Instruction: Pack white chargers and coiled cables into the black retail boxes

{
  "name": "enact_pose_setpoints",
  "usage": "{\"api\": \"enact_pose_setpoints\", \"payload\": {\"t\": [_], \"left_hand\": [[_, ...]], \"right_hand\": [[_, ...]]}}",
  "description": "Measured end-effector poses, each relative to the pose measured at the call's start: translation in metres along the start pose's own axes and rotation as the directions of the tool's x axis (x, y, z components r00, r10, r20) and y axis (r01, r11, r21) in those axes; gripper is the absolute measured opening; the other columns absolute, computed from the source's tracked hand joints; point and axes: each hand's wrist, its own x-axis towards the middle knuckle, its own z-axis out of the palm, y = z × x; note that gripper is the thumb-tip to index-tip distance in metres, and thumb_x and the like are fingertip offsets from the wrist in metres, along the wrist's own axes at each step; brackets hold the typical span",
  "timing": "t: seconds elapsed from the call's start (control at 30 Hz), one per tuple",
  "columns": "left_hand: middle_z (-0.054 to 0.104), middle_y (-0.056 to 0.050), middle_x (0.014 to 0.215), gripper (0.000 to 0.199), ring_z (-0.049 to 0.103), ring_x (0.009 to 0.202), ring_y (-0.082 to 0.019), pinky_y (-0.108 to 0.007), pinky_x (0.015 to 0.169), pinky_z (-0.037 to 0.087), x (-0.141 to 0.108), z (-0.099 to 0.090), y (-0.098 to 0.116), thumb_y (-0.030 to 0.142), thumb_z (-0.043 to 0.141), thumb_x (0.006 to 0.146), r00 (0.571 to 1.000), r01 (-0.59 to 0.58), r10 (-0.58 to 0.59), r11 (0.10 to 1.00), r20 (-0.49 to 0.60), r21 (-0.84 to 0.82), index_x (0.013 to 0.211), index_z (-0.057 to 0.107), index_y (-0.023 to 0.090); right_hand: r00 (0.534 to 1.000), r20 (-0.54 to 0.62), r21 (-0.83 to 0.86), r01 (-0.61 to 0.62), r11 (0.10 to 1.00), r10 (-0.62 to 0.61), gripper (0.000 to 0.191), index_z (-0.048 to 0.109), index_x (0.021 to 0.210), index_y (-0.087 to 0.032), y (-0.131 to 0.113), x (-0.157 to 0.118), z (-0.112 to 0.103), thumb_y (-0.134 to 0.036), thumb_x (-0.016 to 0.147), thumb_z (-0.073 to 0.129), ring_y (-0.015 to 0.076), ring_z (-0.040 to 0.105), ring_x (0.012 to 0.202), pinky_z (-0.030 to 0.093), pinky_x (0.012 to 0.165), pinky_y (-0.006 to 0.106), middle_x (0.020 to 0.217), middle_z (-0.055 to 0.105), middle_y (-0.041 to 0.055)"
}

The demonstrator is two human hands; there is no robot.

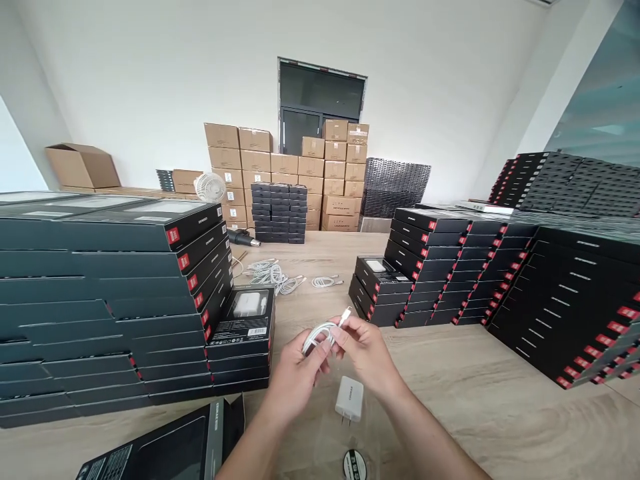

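The white charging cable (317, 338) is wound into a small, tight coil, its loops bunched together, and both grips are clamped on it. The left hand (295, 381) curls around the coil from below, while the right hand (365, 353) pinches the loops from the other side, with a slim white connector (346, 317) sticking up just beyond it. Directly below the grips, a white wall charger (349, 398) lies on the table (450, 373), its prongs pointing toward the person, and a round black-and-white sticker (355, 465) sits nearer the person. To the left of the grips, a black box (240, 327) printed with a charger picture tops a short stack. Ahead, more coiled white cables (274, 275) lie on the table, and tall stacks of black boxes (425, 267) rise to the right.
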Motion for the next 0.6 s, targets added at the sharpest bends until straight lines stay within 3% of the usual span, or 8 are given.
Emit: {"api": "enact_pose_setpoints", "payload": {"t": [0.2, 0.4, 0.6], "left_hand": [[0.064, -0.002, 0.071, 0.042, 0.057, 0.055, -0.014, -0.022, 0.042, 0.043, 0.001, 0.004, -0.005, 0.059, 0.062, 0.08, 0.996, -0.006, 0.002, 0.999, -0.084, -0.047, 0.087, 0.06, 0.018], [0.061, 0.0, 0.069, 0.045, 0.051, 0.042, -0.011, -0.021, 0.033, 0.035, 0.003, 0.005, -0.01, 0.062, 0.06, 0.078, 0.994, 0.058, -0.06, 0.998, -0.091, -0.031, 0.085, 0.06, 0.018], [0.062, -0.001, 0.067, 0.038, 0.049, 0.044, -0.011, -0.023, 0.041, 0.035, 0.001, 0.008, -0.008, 0.054, 0.052, 0.088, 0.991, -0.002, 0.016, 0.995, -0.131, 0.104, 0.086, 0.063, 0.018]], "right_hand": [[0.999, -0.013, -0.017, 0.045, 0.999, -0.045, 0.033, 0.071, 0.087, -0.017, 0.002, -0.001, -0.001, -0.049, 0.079, 0.073, 0.0131, 0.054, 0.058, 0.048, 0.055, 0.025, 0.065, 0.061, -0.0008], [0.999, 0.001, -0.019, 0.045, 0.999, -0.045, 0.037, 0.073, 0.088, -0.016, 0.008, 0.001, -0.007, -0.052, 0.088, 0.063, 0.0131, 0.057, 0.056, 0.049, 0.056, 0.026, 0.061, 0.061, 0.0001], [0.99, -0.034, -0.012, -0.14, 0.99, 0.139, 0.05, 0.068, 0.073, -0.014, 0.007, 0.005, -0.01, -0.064, 0.074, 0.07, 0.0148, 0.06, 0.053, 0.052, 0.054, 0.028, 0.061, 0.065, 0.0036]]}}
